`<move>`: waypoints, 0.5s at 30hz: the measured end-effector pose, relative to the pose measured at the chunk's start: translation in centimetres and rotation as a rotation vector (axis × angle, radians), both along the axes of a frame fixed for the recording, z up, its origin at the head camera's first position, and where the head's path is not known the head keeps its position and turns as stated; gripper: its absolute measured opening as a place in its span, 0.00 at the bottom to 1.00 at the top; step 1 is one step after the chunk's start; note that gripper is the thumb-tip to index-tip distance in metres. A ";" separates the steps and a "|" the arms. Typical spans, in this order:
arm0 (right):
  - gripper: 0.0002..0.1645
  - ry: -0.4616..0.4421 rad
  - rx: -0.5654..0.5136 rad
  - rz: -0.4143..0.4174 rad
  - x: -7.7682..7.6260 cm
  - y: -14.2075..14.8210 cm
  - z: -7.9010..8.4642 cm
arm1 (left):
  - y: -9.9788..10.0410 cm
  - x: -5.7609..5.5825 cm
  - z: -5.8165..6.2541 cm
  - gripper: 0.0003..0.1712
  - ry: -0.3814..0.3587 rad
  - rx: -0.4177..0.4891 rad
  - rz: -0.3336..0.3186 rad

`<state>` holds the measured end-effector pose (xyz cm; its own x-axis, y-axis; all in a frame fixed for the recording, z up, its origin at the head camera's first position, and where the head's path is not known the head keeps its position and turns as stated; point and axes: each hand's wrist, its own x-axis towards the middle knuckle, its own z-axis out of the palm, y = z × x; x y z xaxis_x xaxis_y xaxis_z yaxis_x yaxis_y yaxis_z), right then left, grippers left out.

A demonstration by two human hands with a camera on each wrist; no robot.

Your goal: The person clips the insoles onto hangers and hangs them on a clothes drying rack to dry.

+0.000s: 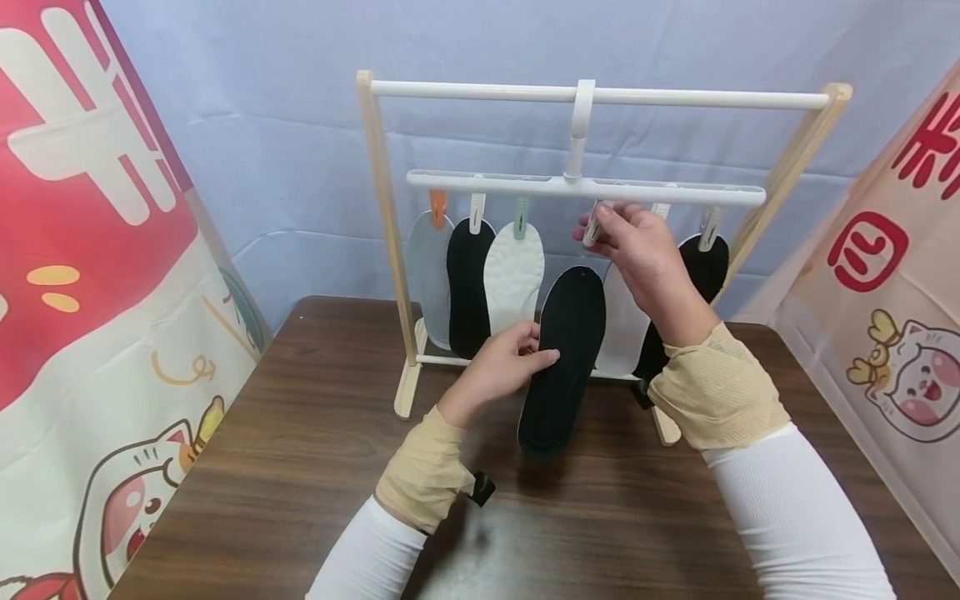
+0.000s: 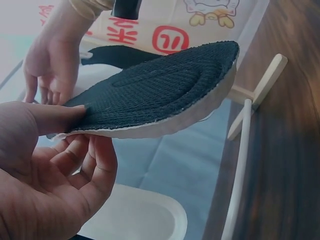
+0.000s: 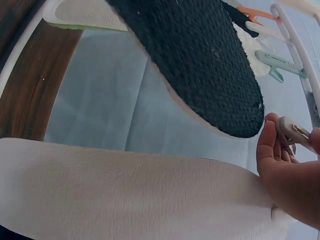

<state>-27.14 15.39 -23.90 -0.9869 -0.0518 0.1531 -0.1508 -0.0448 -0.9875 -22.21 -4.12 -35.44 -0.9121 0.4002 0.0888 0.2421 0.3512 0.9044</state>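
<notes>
My left hand [image 1: 498, 367] pinches the edge of a black insole [image 1: 566, 358] between thumb and fingers. The insole hangs upright in the head view, toe end up. In the left wrist view the insole [image 2: 160, 90] shows a textured dark top and a pale underside. My right hand [image 1: 645, 250] pinches a light clip [image 1: 595, 223] under the white hanger bar [image 1: 487, 185]. The insole's toe is just below that clip. From the right wrist, the clip [image 3: 295, 132] lies between thumb and fingers, close beyond the insole's tip [image 3: 245, 120].
Left of the gap hang a grey insole [image 1: 429, 275], a black one [image 1: 467, 287] and a white one [image 1: 513, 271] on clips. Pale [image 1: 618, 325] and black insoles [image 1: 705, 262] hang on the right. A wooden rack [image 1: 386, 208] stands on the brown table [image 1: 322, 433].
</notes>
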 end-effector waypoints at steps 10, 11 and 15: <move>0.13 0.015 -0.050 0.027 0.5 -0.2 0.0 | 0.0 -0.1 0.7 0.11 -0.016 0.045 0.006; 0.13 0.017 -0.046 0.025 0.5 -0.2 0.0 | 0.0 -0.2 0.7 0.11 -0.021 0.052 0.005; 0.14 0.019 -0.007 0.007 0.6 -0.3 0.1 | 0.1 -0.2 1.0 0.11 -0.038 0.066 0.004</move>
<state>-26.53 15.11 -23.84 -0.9834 -0.0576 0.1721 -0.1691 -0.0523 -0.9842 -22.43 -4.00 -34.43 -0.9169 0.3910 0.0799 0.2059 0.2918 0.9341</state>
